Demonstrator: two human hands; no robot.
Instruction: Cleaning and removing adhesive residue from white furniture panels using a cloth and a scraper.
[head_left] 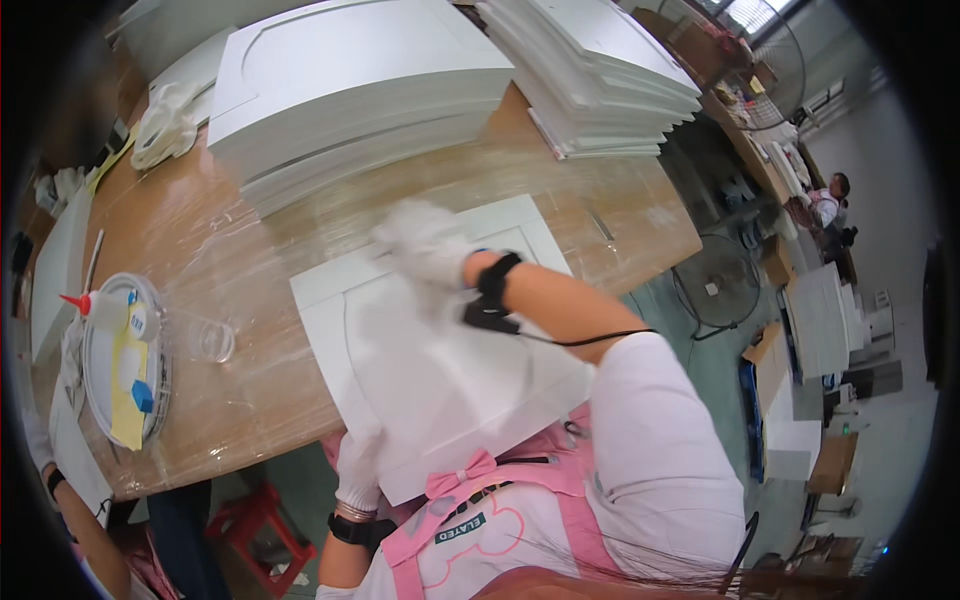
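Observation:
A white panel [440, 350] with a routed groove lies tilted before me, its near part reaching over the table edge to my apron. My left hand [358, 472], in a white glove, grips the panel's near left edge; some of its fingers are hidden. My right hand [422, 243], also gloved in white, is over the panel's far part, its fingers smeared by motion. Whether it holds anything cannot be made out. Black straps circle both wrists, and a cable runs from the right one.
Stacked white panels [360, 110] stand at the table's far side, with another stack [600, 80] to their right. Left are a round white tray [160, 400], a red-tipped bottle [105, 308] and a clear cup [212, 341]. A co-worker's arm [85, 520] shows lower left, near a red stool [262, 535].

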